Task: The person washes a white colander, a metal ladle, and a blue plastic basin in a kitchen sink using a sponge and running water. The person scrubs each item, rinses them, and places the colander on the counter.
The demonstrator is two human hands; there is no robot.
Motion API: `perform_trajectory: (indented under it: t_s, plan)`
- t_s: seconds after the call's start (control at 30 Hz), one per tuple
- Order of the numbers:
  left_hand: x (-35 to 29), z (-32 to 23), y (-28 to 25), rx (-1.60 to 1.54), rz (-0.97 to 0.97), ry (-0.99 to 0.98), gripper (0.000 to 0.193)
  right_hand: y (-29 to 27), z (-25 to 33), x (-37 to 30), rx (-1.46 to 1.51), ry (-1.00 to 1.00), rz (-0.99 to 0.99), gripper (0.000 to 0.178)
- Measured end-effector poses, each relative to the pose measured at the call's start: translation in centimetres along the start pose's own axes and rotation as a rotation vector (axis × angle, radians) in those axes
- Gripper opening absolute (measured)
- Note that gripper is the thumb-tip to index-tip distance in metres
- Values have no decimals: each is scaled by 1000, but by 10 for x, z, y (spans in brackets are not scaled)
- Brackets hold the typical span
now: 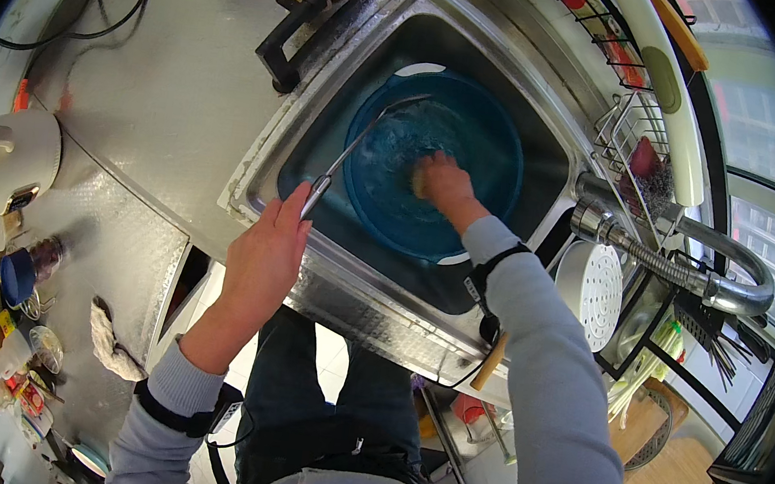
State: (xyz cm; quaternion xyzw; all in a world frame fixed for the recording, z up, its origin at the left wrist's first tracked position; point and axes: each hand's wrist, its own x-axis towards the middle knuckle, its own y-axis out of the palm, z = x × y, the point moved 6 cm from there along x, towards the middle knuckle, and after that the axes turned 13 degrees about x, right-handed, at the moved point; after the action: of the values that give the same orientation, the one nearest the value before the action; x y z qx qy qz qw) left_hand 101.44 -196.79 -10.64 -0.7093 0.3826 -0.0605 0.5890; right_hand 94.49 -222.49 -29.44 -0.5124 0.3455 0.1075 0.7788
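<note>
My left hand (270, 253) is closed round the handle end of a long metal spatula (348, 153). Its thin head reaches over the far left part of a round blue basin (354, 202) and looks edge-on. The basin stands in a steel sink (316, 153) and holds rippling water (419, 131). Down in the basin, my right hand (446, 187) is closed on a yellowish sponge (420, 181), slightly blurred and partly covered by the fingers. The sponge and the spatula are apart.
A chrome faucet (736, 289) with a flexible hose and a white perforated basket (590, 289) stand right of the sink. A black metal frame (302, 27) rises at its far left. A greyish rag (113, 345) and a white kettle (5, 160) are on the left counter.
</note>
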Motion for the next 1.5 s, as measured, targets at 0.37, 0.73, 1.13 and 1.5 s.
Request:
perform_trajectory:
  t_s: [0.37,0.73,1.13,1.5]
  plan:
    - [-33,53,1,45,-213,225,58,-42,-28,-53,607,-36,-400,39]
    - [-103,134,-13,102,-342,330,57,-53,-19,-51,763,16,-225,27]
    - [-58,79,-18,216,-361,459,51,32,-38,-18,117,97,-55,67]
    - [-41,59,-24,192,-412,488,53,-129,26,-114,739,-140,-680,52]
